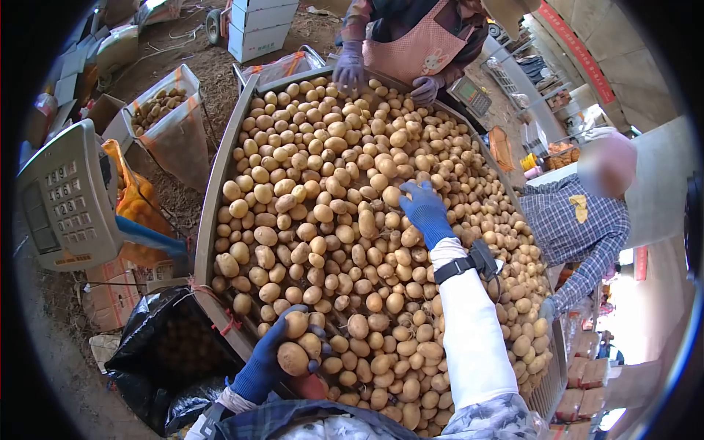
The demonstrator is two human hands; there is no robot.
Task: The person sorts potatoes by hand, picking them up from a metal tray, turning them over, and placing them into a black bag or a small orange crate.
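1. Round, yellow-brown potatoes cover the grey-framed sorting table from its far edge to its near edge.
2. At the near-left corner, three potatoes lie between the fingers and palm of the left hand, in a blue knitted glove; its fingers curl around them, palm turned inward, forearm angled up from the near edge.
3. Around mid-table, one potato sits right at the fingertips of the blue-gloved right hand; its fingers are parted, back of the hand up, the white-sleeved arm stretched from the near edge. Whether they touch it is unclear.
4. Outside the near-left corner, an open black plastic bag holds more potatoes.
5. At the far edge, a co-worker's purple-gloved hand reaches into the potatoes.
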